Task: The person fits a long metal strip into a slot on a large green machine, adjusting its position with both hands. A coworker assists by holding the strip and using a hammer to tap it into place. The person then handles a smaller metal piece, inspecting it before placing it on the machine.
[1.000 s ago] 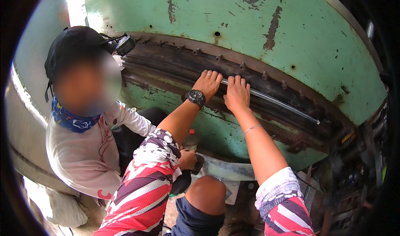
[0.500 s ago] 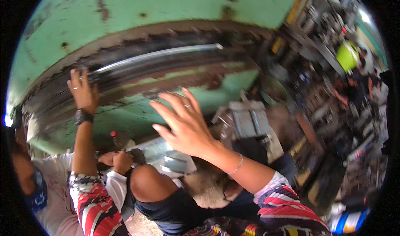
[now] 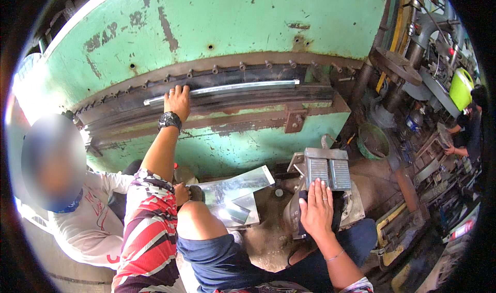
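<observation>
A long, shiny metal strip lies lengthwise in the dark slot of a large green press machine. Near the strip's left end, my left hand has its fingers bent over it, and I read this as a grip; the thumb is hidden. My right hand lies flat with fingers stretched out, low down above my dark-clothed leg. Nothing is in it. Just beyond its fingertips is a grey ribbed metal double pedal; whether they touch I cannot tell.
Sheet-metal pieces lie below the machine, between my knee and its green base. At left, close to my arm, a person in a white shirt crouches. Another person works far right, past a green basin and metal clutter.
My right hand has come down from in front of the machine to beside the grey pedal. The left hand stays at the strip's left end. The whole view has shifted and sharpened.
</observation>
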A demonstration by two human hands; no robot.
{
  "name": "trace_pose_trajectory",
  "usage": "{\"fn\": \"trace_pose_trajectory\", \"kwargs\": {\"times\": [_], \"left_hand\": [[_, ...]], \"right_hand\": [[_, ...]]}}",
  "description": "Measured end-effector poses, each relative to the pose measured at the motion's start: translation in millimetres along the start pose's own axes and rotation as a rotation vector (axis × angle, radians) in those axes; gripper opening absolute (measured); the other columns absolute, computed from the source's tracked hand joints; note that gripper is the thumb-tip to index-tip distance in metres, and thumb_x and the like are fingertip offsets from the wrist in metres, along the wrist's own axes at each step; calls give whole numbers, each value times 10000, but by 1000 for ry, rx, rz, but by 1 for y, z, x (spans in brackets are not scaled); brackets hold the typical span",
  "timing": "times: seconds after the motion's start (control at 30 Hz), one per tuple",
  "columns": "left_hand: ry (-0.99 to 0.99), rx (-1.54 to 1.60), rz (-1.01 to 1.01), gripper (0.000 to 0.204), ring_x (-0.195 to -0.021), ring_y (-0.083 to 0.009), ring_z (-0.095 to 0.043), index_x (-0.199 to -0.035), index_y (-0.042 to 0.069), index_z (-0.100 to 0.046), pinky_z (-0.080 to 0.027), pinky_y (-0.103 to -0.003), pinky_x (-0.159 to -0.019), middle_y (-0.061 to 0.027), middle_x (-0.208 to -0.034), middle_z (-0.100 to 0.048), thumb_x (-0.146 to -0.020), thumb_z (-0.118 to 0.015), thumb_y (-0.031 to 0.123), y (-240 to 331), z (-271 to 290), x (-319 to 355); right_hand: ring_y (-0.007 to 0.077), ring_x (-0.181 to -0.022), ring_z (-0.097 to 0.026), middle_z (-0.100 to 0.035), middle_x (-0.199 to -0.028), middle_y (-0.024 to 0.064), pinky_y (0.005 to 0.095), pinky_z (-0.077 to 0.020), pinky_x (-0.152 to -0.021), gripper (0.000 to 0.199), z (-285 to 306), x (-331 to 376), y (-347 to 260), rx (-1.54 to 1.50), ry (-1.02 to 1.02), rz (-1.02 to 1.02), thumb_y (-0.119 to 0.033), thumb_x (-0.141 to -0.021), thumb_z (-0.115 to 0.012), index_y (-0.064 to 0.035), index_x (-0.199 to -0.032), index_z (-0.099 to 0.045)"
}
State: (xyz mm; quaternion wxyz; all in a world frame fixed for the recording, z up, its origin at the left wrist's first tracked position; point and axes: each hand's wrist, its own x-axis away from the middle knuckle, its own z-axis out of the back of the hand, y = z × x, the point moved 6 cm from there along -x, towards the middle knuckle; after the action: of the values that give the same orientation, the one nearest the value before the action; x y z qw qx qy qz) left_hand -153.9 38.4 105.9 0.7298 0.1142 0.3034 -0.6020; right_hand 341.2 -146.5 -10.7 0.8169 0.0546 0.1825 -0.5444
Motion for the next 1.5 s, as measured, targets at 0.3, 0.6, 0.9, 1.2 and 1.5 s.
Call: {"fn": "trace_pose_trajectory", "kwargs": {"times": [0.3, 0.6, 0.9, 1.2, 1.5], "left_hand": [[-6, -33, -119, 406, -1149, -360, -617, -1222, 100, -540, -537, -480, -949, -135, -1148, -624, -842, -660, 23, -8, -10, -6], [73, -7, -121, 349, -1128, -347, -603, -1178, 89, -570, -535, -462, -953, -132, -1115, -586, -845, -605, -7, 4, -3, -1], [171, -65, -232, 333, -1155, -290, -592, -1232, 134, -584, -428, -461, -973, -81, -1147, -600, -901, -579, 92, 80, 1, -10], [279, 245, -395, 288, -1151, -277, -587, -1186, 94, -610, -437, -456, -941, -88, -1140, -614, -909, -563, 155, 261, 18, -57], [361, 415, -452, 296, -1103, -267, -600, -1177, 97, -634, -445, -443, -881, -79, -1092, -621, -893, -593, 170, 398, 31, -87]], "right_hand": [[423, -1482, -369, -387, -1583, 297, 536, -208, -1253, 663, -5, -1, 7, -34, 19, -1, -303, -992, -575, 115, -1484, -424], [438, -1460, -395, -413, -1558, 308, 562, -220, -1243, 663, -7, 0, 10, -43, 44, 15, -304, -979, -593, 120, -1465, -439], [410, -1457, -410, -429, -1555, 294, 555, -211, -1241, 657, -6, -2, 10, -18, 26, 11, -317, -994, -562, 107, -1481, -437], [437, -1436, -423, -423, -1551, 303, 621, -204, -1222, 708, 1, -3, 9, -9, 44, 51, -313, -933, -668, 111, -1457, -450], [402, -1414, -483, -529, -1490, 269, 524, -311, -1204, 567, 43, -33, 71, -561, 102, -152, -257, -926, -733, 30, -1394, -590]]}}
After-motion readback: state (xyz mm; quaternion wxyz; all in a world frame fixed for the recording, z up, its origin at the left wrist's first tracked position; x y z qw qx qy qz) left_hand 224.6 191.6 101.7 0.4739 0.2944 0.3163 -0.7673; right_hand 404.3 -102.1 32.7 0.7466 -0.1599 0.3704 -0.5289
